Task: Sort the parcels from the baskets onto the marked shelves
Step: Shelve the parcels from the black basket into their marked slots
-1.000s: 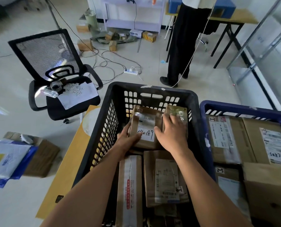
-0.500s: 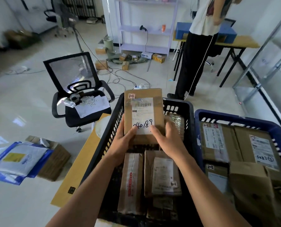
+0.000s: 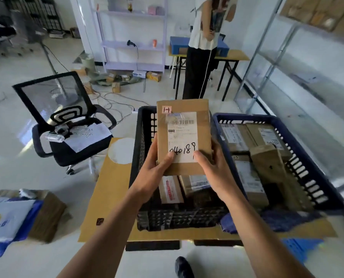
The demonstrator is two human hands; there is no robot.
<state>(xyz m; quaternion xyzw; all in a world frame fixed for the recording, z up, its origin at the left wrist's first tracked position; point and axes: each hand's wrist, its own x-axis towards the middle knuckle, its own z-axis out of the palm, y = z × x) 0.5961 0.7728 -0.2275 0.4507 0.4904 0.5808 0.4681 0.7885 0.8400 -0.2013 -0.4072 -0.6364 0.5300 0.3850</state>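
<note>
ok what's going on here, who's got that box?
A person holds a brown parcel in both hands above the black basket, with the left hand at its lower left edge and the right hand at its lower right. Its label faces the camera. A small tag at the top corner looks like 1-1. More parcels lie in the black basket and in the blue basket beside it. This parcel is not yet on a shelf.

Left hand [image 3: 154, 174]: was bare.
Right hand [image 3: 214, 174]: was bare.
Forearms [image 3: 117, 227]: were bare.
Shoe [image 3: 184, 266]: was dark, with a rounded toe.
</note>
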